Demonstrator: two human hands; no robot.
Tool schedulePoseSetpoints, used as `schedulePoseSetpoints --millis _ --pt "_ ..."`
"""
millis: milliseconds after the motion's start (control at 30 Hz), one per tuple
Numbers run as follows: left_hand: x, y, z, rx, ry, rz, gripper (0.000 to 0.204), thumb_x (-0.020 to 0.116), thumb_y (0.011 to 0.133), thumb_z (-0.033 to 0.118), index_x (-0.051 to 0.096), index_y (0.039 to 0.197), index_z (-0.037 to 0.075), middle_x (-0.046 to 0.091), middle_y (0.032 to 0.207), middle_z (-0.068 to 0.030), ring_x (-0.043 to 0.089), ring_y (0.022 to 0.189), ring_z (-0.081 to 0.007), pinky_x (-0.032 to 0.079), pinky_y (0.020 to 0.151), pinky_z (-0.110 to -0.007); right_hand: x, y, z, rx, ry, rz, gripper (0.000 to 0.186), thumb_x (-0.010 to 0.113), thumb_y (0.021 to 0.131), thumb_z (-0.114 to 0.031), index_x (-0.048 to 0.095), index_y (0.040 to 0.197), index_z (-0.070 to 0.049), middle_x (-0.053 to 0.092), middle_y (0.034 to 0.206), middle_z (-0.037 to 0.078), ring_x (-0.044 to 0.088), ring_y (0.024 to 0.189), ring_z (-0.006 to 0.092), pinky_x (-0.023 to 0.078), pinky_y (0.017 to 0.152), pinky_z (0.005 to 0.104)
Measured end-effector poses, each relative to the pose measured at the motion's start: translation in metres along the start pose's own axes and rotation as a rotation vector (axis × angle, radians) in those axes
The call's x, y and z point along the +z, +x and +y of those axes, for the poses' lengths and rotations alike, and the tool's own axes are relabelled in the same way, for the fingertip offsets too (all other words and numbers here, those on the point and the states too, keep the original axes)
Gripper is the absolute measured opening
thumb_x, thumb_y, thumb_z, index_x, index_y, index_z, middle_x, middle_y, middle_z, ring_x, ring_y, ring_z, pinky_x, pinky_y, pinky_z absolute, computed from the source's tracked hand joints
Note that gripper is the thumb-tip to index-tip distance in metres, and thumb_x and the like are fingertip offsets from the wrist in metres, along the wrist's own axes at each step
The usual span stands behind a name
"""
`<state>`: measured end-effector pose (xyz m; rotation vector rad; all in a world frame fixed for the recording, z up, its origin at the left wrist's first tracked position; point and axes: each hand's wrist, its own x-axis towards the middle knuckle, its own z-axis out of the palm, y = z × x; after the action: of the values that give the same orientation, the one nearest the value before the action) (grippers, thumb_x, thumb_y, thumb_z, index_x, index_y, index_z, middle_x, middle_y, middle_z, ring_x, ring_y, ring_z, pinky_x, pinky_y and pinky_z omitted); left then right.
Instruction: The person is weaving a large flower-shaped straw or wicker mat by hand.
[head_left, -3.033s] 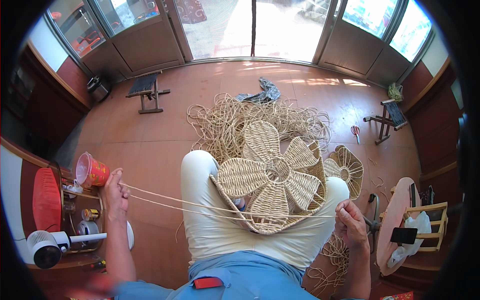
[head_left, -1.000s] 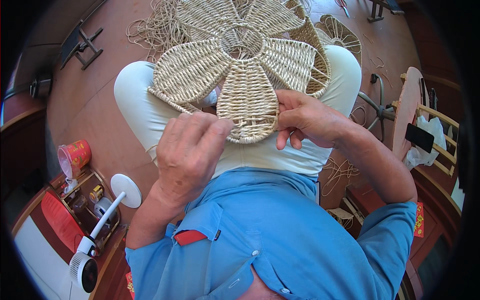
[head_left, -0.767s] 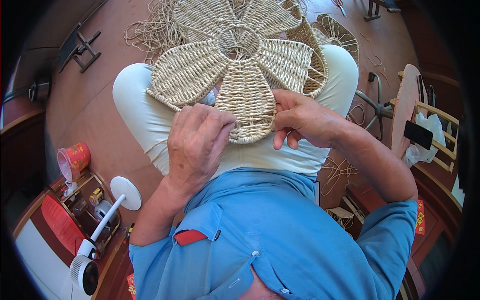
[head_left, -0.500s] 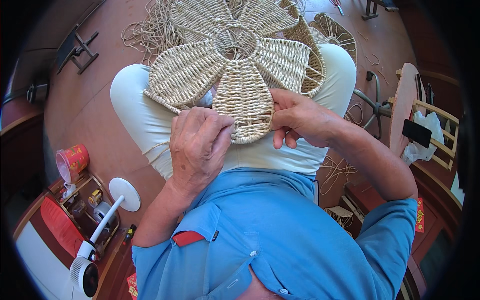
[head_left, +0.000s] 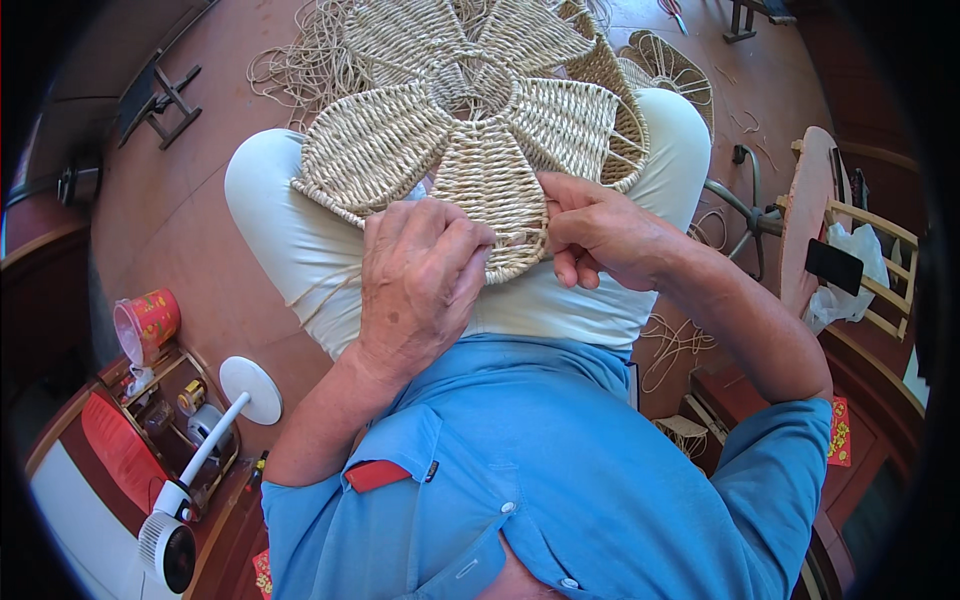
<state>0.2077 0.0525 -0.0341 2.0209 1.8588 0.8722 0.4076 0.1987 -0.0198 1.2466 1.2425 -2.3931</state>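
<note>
Left hand (head_left: 418, 285): bunched — hid part of petal (head_left: 488, 175), hold unclear
Right hand (head_left: 600, 232): half-curled, pinched its edge
Rope (head_left: 312, 72): lay heaped beyond

The flower-shaped woven-cord piece (head_left: 372, 145) is pale straw, its petals patterned in close crosswise rows of twisted strands. The heap of loose, thin cord (head_left: 310, 75) is a matching light tan. The cloth trousers (head_left: 268, 200) are plain off-white and the buttoned cloth shirt (head_left: 570, 430) plain mid-blue. The round red bucket (head_left: 157, 318) carries yellow motifs; the tiled floor (head_left: 185, 240) is reddish brown.
</note>
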Motion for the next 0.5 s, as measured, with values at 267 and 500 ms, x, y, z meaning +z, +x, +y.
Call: schedulePoseSetpoints --millis 267,500 --pt "0.007 0.014 0.010 0.031 -0.009 -0.065 0.016 0.081 0.087 0.014 0.074 0.101 0.013 0.066 0.096 -0.0044 0.062 0.098 -0.0281 0.043 0.089 -0.044 -0.003 0.003 0.007 -0.021 -0.003 0.035 0.017 0.053 0.093 -0.001 0.053 0.110 -0.002 0.061 0.087 0.007 0.067 0.060 0.0138 0.051 0.046 0.0269" --pt "0.010 0.021 0.009 0.059 -0.097 -0.098 0.013 0.078 0.089 0.010 0.070 0.099 0.011 0.065 0.096 -0.0048 0.063 0.096 -0.0298 0.044 0.090 -0.044 -0.005 -0.002 0.010 0.014 -0.063 0.020 0.045 0.055 0.092 0.000 0.056 0.137 -0.002 0.065 0.098 0.008 0.073 0.073 0.0173 0.058 0.057 0.0294"
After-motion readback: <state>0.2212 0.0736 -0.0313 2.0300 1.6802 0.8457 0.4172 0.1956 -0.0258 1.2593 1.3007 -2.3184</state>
